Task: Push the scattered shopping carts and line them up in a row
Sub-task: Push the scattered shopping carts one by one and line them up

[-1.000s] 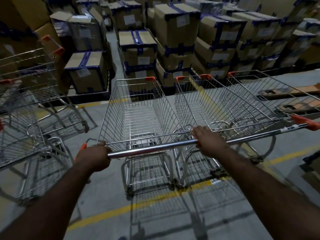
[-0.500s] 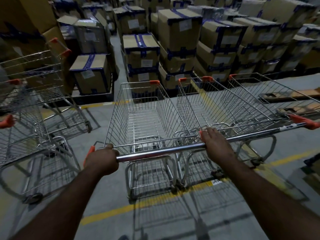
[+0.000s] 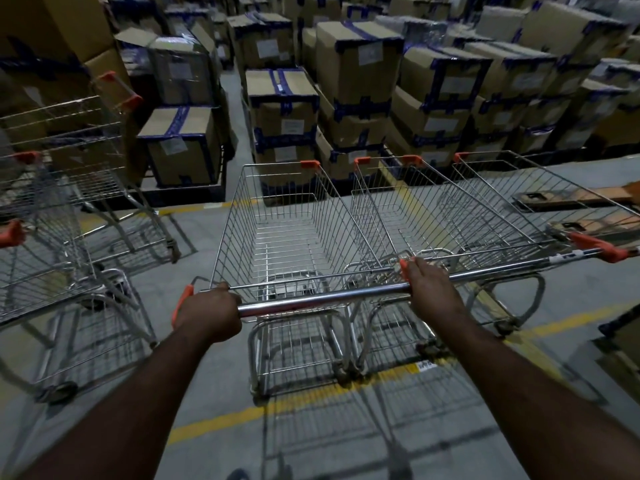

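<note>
A wire shopping cart [image 3: 291,233] stands straight ahead of me. Both hands grip its chrome handle [image 3: 322,299]: my left hand [image 3: 207,311] at the left end by the orange cap, my right hand [image 3: 431,289] at the right end. Touching its right side is a second cart [image 3: 412,216], and a third cart [image 3: 519,202] sits beyond that, their handle [image 3: 540,263] running on to the right. Two more carts [image 3: 52,216] stand apart on the left, angled differently.
Pallets of taped cardboard boxes [image 3: 360,84] fill the space just beyond the cart fronts. A yellow floor line [image 3: 242,415] runs under the carts. Flat wooden pallets [image 3: 571,199] lie at the right. A narrow aisle [image 3: 235,109] opens between box stacks.
The cart in my hands has rolled slightly forward and sits closer alongside the right-hand cart. The left carts have slid toward the left edge of view.
</note>
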`<action>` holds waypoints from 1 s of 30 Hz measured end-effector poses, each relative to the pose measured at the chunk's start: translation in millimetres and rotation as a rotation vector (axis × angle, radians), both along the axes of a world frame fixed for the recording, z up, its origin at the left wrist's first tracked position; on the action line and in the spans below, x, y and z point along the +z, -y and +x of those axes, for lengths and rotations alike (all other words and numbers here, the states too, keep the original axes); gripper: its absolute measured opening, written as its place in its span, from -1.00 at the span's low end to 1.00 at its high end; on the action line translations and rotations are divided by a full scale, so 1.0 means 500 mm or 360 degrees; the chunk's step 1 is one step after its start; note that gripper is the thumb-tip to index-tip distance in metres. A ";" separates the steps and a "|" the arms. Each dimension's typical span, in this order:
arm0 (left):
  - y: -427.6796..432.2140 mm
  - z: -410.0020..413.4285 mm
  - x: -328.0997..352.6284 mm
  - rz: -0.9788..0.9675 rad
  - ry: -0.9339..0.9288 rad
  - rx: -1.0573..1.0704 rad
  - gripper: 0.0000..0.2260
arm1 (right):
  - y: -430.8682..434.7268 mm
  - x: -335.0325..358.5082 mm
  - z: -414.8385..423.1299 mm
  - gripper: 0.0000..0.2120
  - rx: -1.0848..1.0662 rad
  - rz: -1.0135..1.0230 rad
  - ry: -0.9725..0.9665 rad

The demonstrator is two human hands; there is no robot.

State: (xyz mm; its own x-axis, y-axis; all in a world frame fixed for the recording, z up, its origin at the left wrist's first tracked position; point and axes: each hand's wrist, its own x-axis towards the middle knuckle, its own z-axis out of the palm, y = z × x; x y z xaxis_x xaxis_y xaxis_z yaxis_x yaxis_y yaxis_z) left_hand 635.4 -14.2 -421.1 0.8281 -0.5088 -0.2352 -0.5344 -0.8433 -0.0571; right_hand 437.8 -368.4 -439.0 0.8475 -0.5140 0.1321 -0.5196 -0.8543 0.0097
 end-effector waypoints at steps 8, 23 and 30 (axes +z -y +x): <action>0.008 0.010 -0.008 -0.0005 -0.0006 0.0016 -0.65 | -0.003 -0.001 -0.001 -0.37 -0.0027 -0.0035 0.0015; 0.015 0.017 -0.010 -0.0006 0.0050 -0.0009 -0.64 | 0.000 0.006 0.002 -0.44 -0.0023 0.0016 0.0022; 0.010 0.026 0.000 -0.0028 -0.0042 -0.0095 -0.66 | -0.013 0.030 0.026 -0.69 -0.0111 -0.0234 -0.0379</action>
State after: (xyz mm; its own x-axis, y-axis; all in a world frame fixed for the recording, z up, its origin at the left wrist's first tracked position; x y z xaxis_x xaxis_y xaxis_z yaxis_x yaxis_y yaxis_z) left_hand 648.2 -19.1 -420.9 0.7900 -0.5612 -0.2469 -0.5847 -0.8108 -0.0277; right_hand 450.7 -361.9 -424.0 0.8270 -0.5622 0.0109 -0.5452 -0.7970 0.2599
